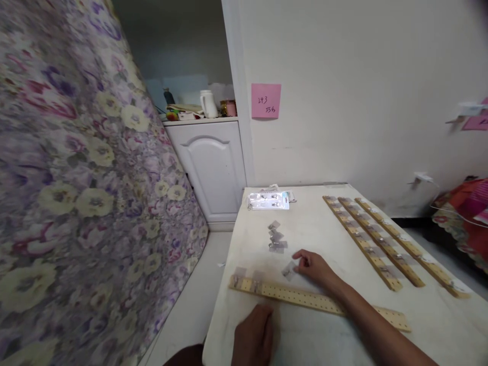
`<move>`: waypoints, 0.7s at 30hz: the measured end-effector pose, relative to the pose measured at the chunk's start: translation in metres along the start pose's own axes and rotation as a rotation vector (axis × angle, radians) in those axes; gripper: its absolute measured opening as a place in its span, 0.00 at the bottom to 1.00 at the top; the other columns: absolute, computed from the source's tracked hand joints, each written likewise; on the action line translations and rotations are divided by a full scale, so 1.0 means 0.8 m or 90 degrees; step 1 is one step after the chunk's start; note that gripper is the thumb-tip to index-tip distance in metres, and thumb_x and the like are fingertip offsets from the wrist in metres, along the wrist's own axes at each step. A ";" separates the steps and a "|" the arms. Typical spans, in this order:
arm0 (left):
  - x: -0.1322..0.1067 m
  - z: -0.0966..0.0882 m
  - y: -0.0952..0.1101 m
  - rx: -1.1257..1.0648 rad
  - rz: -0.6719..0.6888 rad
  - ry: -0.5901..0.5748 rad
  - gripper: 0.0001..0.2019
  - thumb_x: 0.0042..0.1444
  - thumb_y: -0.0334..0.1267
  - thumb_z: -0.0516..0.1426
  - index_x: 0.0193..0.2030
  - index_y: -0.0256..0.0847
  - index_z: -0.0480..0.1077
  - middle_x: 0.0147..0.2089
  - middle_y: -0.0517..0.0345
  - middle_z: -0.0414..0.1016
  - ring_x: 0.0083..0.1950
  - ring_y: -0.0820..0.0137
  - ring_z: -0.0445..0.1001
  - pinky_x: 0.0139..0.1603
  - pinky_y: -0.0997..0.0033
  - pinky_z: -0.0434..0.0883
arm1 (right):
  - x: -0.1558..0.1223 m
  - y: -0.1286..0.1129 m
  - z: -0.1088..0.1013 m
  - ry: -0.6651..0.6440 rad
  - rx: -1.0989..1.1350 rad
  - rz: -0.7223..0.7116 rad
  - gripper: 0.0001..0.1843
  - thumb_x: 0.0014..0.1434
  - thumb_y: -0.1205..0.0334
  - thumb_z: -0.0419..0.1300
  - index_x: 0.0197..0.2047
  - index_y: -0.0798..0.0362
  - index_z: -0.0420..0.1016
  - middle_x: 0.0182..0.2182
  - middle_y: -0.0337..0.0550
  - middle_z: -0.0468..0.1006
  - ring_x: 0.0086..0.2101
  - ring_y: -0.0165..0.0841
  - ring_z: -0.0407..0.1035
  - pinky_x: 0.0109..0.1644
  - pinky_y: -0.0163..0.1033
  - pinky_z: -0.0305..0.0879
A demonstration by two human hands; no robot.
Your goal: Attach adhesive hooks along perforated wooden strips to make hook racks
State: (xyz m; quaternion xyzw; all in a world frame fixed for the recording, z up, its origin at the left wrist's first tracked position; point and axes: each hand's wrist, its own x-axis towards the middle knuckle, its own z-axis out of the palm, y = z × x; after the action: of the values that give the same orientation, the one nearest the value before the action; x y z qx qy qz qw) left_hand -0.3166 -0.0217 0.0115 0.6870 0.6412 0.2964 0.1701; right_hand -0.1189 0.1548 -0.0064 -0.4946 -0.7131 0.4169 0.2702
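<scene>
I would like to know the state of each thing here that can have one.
Right hand: fingers bent, at a clear packet; grip unclear
Left hand: curled, near the nearest strip
Nearest strip: two pieces at left end, bare holes further right
Three strips at right: side by side, bearing small items
Cabinet door: closed
Pink note: stuck on wall

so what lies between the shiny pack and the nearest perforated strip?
Head view: a few small clear packets, plus another packet by the right hand.

A small clear square (288, 271) lies just beyond the long yellowish perforated strip (299, 296).
</scene>
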 end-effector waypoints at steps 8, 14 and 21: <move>0.000 -0.003 0.005 -0.009 -0.023 -0.014 0.10 0.62 0.37 0.45 0.40 0.45 0.67 0.36 0.60 0.74 0.38 0.71 0.74 0.39 0.74 0.68 | -0.002 -0.003 0.001 -0.027 -0.141 -0.008 0.20 0.41 0.67 0.62 0.41 0.48 0.73 0.32 0.37 0.69 0.31 0.30 0.64 0.34 0.34 0.56; 0.000 0.003 -0.001 -0.006 -0.016 -0.007 0.10 0.62 0.38 0.45 0.40 0.46 0.67 0.36 0.60 0.74 0.38 0.71 0.73 0.38 0.74 0.67 | -0.009 -0.001 0.002 0.027 -0.065 -0.040 0.14 0.44 0.69 0.58 0.37 0.51 0.69 0.32 0.37 0.71 0.29 0.29 0.64 0.33 0.33 0.57; -0.001 0.011 -0.008 -0.003 0.007 -0.004 0.09 0.62 0.36 0.45 0.40 0.45 0.66 0.35 0.60 0.72 0.38 0.71 0.72 0.38 0.73 0.67 | -0.011 0.006 0.001 0.001 0.083 -0.053 0.01 0.49 0.66 0.55 0.28 0.53 0.67 0.23 0.35 0.68 0.27 0.29 0.61 0.31 0.33 0.56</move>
State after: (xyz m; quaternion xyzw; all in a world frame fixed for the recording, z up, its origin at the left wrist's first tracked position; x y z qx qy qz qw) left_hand -0.3162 -0.0203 0.0011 0.6910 0.6362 0.2969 0.1723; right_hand -0.1140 0.1471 -0.0104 -0.4462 -0.7043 0.4505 0.3192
